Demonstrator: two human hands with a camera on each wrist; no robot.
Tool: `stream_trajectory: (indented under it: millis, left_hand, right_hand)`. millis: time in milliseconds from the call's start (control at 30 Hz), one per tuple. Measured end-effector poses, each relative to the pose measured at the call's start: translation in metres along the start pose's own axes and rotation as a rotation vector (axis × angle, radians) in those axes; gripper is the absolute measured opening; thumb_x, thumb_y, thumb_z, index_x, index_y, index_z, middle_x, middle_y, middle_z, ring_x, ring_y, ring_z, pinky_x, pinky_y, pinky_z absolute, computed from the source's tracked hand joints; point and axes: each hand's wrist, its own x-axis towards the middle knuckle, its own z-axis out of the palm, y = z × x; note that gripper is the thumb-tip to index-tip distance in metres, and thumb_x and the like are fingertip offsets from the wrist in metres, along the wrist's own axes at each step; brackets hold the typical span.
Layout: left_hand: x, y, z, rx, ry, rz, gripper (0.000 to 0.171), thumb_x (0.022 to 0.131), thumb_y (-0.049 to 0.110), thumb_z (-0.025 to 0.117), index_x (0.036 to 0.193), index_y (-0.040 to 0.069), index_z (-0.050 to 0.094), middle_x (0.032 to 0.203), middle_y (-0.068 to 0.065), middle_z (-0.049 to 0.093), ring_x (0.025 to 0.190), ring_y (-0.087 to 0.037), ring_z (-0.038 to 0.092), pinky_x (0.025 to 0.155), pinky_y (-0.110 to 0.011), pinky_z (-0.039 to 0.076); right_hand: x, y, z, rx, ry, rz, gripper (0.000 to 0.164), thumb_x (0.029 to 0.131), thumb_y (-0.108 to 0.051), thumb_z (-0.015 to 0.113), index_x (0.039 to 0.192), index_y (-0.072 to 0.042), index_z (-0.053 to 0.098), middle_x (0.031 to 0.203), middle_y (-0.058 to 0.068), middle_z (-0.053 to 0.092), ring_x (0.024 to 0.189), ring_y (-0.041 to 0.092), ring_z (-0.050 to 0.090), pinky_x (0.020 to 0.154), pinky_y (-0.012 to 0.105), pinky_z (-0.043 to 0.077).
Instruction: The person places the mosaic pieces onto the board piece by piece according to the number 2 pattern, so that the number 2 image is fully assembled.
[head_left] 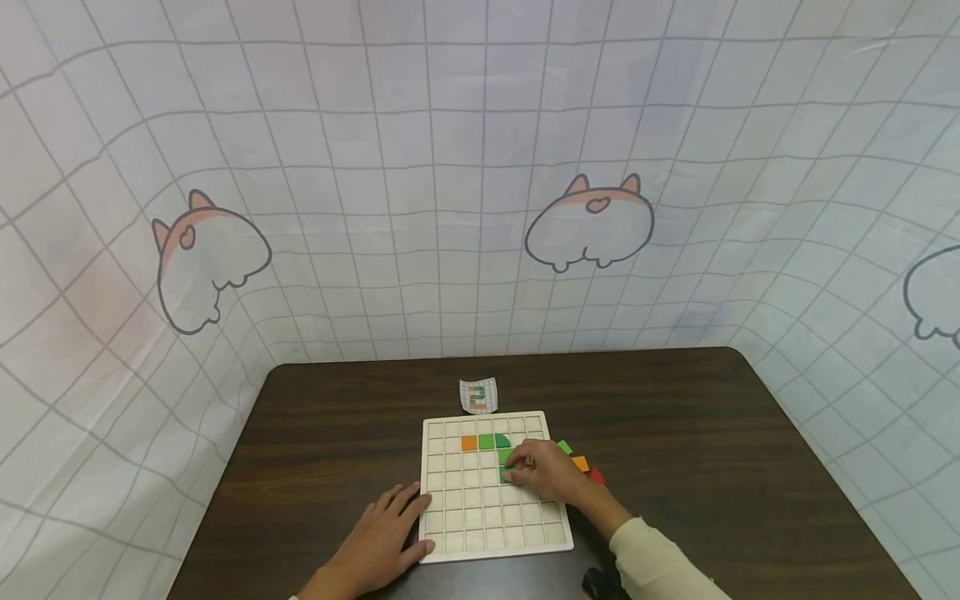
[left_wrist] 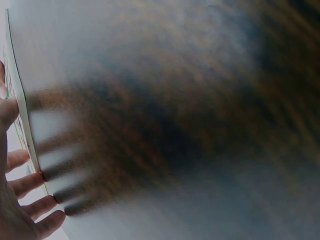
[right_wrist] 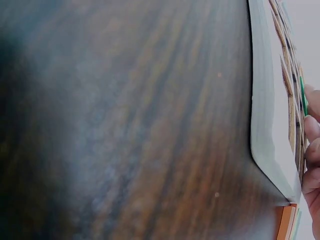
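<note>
A pale square grid board (head_left: 465,518) lies on the table. Near its top, an orange tile (head_left: 468,443), a green square tile (head_left: 486,442) and a dark green rounded tile (head_left: 502,440) sit in a row, with another green tile (head_left: 506,456) below the rounded one. My right hand (head_left: 551,473) pinches a green tile (right_wrist: 303,97) at the grid, below that column; the fingers partly hide it. The left hand (head_left: 378,537), fingers spread and relaxed, rests against the board's left edge, as the left wrist view also shows.
A small pattern card (head_left: 478,396) lies beyond the board. Along the board's right side are loose tiles: a green one (head_left: 565,447), an orange one (head_left: 580,463) and a red one (head_left: 596,476). A black object (head_left: 597,582) sits near the right forearm on the dark wooden table (head_left: 337,433).
</note>
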Motion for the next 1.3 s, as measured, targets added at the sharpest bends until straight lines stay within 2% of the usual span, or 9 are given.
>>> stream_trajectory:
  millis: [367, 600, 733, 967, 1133, 1300]
  left_hand:
    - [0.0007, -0.0020, -0.0004, 0.001, 0.000, 0.007, 0.066, 0.096, 0.054, 0.061, 0.148, 0.016, 0.048, 0.156, -0.016, 0.041, 0.138, -0.046, 0.042, 0.100, -0.068, 0.040]
    - [0.0017, -0.0020, -0.0001, 0.008, 0.005, 0.008, 0.065, 0.096, 0.053, 0.061, 0.147, 0.016, 0.048, 0.155, -0.017, 0.041, 0.138, -0.046, 0.042, 0.100, -0.067, 0.040]
    - [0.0014, -0.0022, 0.0000, 0.007, 0.008, 0.011, 0.066, 0.096, 0.053, 0.061, 0.147, 0.015, 0.049, 0.155, -0.017, 0.041, 0.138, -0.046, 0.042, 0.100, -0.067, 0.040]
    - [-0.0005, -0.0010, 0.0005, -0.007, -0.013, 0.009, 0.066, 0.096, 0.054, 0.060, 0.148, 0.014, 0.048, 0.155, -0.018, 0.041, 0.138, -0.047, 0.042, 0.099, -0.069, 0.040]
    - [0.0012, -0.0010, 0.0008, -0.006, -0.004, 0.006, 0.066, 0.096, 0.054, 0.060, 0.148, 0.015, 0.048, 0.155, -0.018, 0.041, 0.138, -0.047, 0.042, 0.100, -0.069, 0.040]
    - [0.0016, -0.0022, 0.0013, 0.005, -0.003, 0.012, 0.066, 0.096, 0.053, 0.061, 0.148, 0.014, 0.048, 0.156, -0.018, 0.041, 0.138, -0.047, 0.042, 0.098, -0.068, 0.041]
  right_hand:
    - [0.0020, 0.0024, -0.0010, -0.004, -0.010, -0.002, 0.015, 0.086, -0.028, 0.082, 0.094, -0.017, 0.076, 0.081, -0.012, 0.062, 0.074, 0.003, 0.055, 0.067, 0.020, 0.044]
    - [0.0034, 0.0009, -0.0021, -0.012, -0.026, 0.029, 0.014, 0.085, -0.027, 0.082, 0.095, -0.018, 0.076, 0.082, -0.012, 0.062, 0.074, 0.002, 0.054, 0.068, 0.020, 0.044]
    - [0.0026, 0.0012, -0.0013, -0.013, -0.012, 0.018, 0.015, 0.085, -0.026, 0.082, 0.095, -0.017, 0.077, 0.082, -0.011, 0.062, 0.074, 0.003, 0.054, 0.067, 0.020, 0.044]
    - [-0.0008, 0.0012, -0.0008, -0.006, -0.038, 0.011, 0.016, 0.086, -0.027, 0.082, 0.098, -0.017, 0.079, 0.085, -0.010, 0.065, 0.076, 0.003, 0.055, 0.068, 0.020, 0.046]
    - [-0.0004, 0.0018, -0.0021, -0.005, -0.014, -0.033, 0.017, 0.086, -0.026, 0.081, 0.099, -0.015, 0.079, 0.088, -0.005, 0.068, 0.077, 0.002, 0.057, 0.069, 0.021, 0.049]
    - [-0.0006, -0.0002, -0.0027, 0.012, -0.030, -0.007, 0.018, 0.087, -0.026, 0.080, 0.101, -0.014, 0.079, 0.089, -0.006, 0.068, 0.079, 0.004, 0.058, 0.070, 0.021, 0.048]
